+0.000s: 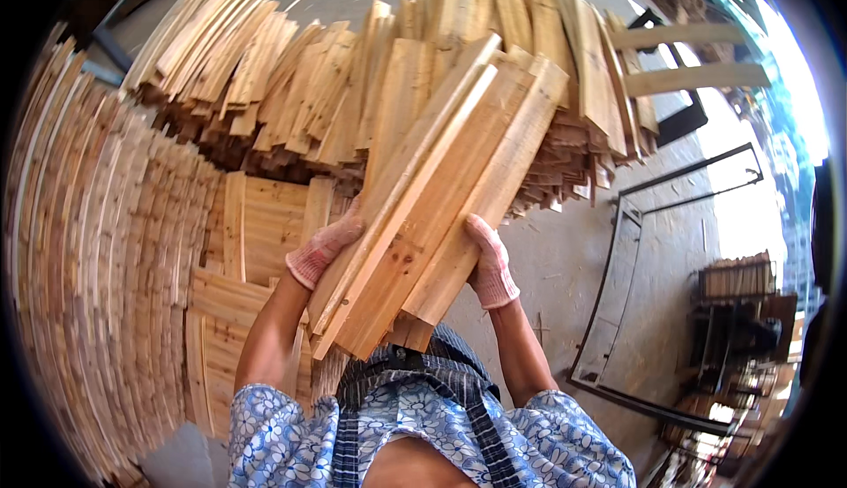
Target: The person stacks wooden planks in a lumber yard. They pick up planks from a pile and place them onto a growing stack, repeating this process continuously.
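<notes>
Wooden boards (439, 214) sit clamped between the fingers of your left hand (326, 245) and right hand (491, 266), and might slide apart if your squeeze slackens.

On my remote feed I list: left hand (333, 239), right hand (485, 254), pinkish knit gloves (490, 269), ribbed cuffs (306, 267); blue-and-white floral short-sleeved shirt (565, 444); dark white-striped apron (410, 373), shoulder straps (347, 439).

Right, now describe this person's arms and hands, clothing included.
The left hand and right hand wear pale pinkish knit gloves with ribbed cuffs. The forearms are bare below loose blue sleeves patterned with white flowers.
</notes>
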`<action>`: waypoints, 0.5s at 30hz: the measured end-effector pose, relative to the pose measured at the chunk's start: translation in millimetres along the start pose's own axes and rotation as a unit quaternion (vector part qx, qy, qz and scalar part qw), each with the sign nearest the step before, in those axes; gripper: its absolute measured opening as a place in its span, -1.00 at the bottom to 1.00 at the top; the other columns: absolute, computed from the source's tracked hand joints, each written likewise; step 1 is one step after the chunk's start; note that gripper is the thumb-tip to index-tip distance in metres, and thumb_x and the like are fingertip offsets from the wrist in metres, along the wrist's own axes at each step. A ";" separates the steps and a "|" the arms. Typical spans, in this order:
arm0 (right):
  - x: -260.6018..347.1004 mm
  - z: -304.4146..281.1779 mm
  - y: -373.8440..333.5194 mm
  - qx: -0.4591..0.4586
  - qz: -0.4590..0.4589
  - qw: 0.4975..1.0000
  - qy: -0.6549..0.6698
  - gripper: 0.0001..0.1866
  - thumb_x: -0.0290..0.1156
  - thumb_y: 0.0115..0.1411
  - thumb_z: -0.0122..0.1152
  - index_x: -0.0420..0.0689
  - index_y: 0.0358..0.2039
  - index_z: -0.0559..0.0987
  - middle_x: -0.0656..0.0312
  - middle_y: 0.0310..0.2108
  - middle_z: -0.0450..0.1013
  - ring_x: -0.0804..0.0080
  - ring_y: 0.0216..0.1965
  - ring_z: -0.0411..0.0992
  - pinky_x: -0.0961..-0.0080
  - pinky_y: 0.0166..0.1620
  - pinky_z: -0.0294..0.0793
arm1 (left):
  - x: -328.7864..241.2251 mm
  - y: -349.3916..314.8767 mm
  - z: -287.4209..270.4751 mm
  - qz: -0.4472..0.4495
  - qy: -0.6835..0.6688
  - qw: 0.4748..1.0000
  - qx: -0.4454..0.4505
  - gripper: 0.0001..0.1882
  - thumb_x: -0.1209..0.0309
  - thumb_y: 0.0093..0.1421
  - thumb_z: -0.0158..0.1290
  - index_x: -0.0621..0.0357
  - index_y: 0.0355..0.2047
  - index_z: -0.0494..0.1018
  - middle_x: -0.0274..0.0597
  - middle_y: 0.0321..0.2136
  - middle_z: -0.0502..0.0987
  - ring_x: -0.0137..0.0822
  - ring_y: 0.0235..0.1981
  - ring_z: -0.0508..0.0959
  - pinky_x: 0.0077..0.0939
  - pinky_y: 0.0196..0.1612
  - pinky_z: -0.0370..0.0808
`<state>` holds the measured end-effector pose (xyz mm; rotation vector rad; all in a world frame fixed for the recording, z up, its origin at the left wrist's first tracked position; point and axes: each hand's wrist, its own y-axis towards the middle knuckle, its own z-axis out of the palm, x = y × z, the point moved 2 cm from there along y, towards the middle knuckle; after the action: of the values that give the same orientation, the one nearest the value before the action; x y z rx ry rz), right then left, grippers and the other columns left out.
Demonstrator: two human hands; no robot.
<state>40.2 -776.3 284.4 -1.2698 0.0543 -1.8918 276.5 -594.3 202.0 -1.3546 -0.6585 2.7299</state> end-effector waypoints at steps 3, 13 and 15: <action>-37.7 6.4 -28.7 0.019 0.006 0.999 -0.029 -0.26 -0.10 0.21 0.37 -0.27 0.26 0.36 0.00 0.08 0.50 0.14 0.06 0.52 0.16 0.15 0.55 | 20.8 -56.4 9.9 -0.020 -0.024 0.999 -0.021 0.07 0.01 0.28 0.26 0.10 0.55 -0.15 -0.21 0.26 0.41 -0.41 0.19 0.42 -0.48 0.27 0.40; -200.3 94.0 -68.7 0.236 0.263 0.910 -0.218 -0.22 -0.09 0.17 0.40 -0.25 0.27 0.35 0.01 0.07 0.48 0.17 0.06 0.51 0.18 0.13 0.55 | 190.8 -276.2 -8.3 0.140 -0.374 0.873 -0.279 0.11 0.01 0.26 0.27 0.06 0.56 -0.20 -0.13 0.33 0.32 -0.36 0.25 0.39 -0.43 0.30 0.38; -241.5 116.5 -79.0 0.297 0.306 0.869 -0.252 -0.20 -0.08 0.16 0.39 -0.25 0.29 0.32 0.01 0.07 0.48 0.17 0.04 0.53 0.19 0.11 0.58 | 231.6 -313.1 -1.2 0.172 -0.436 0.817 -0.335 0.12 0.01 0.26 0.27 0.05 0.56 -0.21 -0.12 0.35 0.31 -0.35 0.27 0.38 -0.43 0.30 0.38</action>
<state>116.5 -521.9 197.1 -1.0911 -0.3396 -0.8868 82.4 -261.4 145.4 -0.0583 -1.6775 3.5408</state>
